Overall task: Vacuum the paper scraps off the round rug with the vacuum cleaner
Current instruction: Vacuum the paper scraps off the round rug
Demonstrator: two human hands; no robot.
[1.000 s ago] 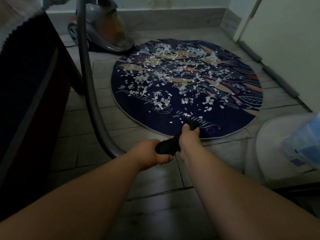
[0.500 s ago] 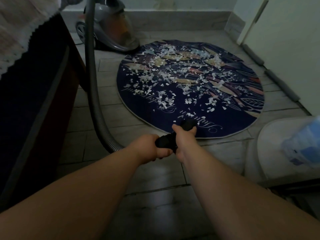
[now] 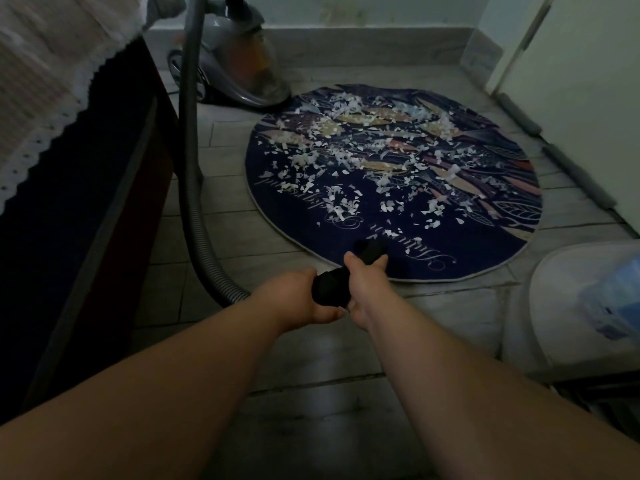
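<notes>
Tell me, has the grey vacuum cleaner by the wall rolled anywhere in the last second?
No. The vacuum cleaner still sits beside the round rug, at its far-left edge by the baseboard; only the camera view shifted.

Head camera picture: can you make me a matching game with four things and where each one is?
Things:
1 paper scraps
2 canister vacuum cleaner
3 grey hose
4 black nozzle

Places:
A gripped by the left hand and right hand
B by the back wall
C scattered on the round rug
D curving down beside the dark cabinet

Pairs: 1-C, 2-B, 3-D, 4-A
</notes>
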